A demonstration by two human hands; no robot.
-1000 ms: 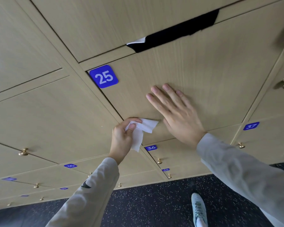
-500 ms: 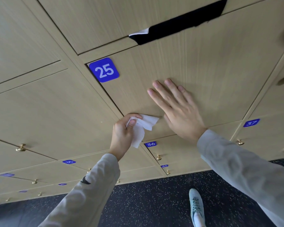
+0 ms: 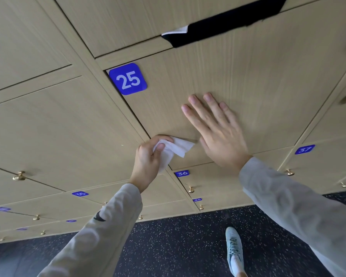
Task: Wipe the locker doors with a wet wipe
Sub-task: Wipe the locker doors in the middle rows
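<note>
Locker door 25 [image 3: 258,82] is light wood with a blue number plate [image 3: 127,78] at its upper left corner. My left hand [image 3: 148,160] pinches a white wet wipe [image 3: 173,150] and holds it against the door's lower left corner, by the seam. My right hand [image 3: 216,132] lies flat on the door's lower middle, fingers straight and spread, just right of the wipe.
A black cloth [image 3: 224,23] with a white edge sticks out of the gap above door 25. Doors 36 [image 3: 208,180] and 37 [image 3: 324,156] sit below, with brass knobs [image 3: 19,175]. Dark speckled floor [image 3: 178,246] and my shoe [image 3: 234,248] lie beneath.
My left hand with the wipe has slid slightly up toward the door's lower left corner. My right hand stays flat on the door.
</note>
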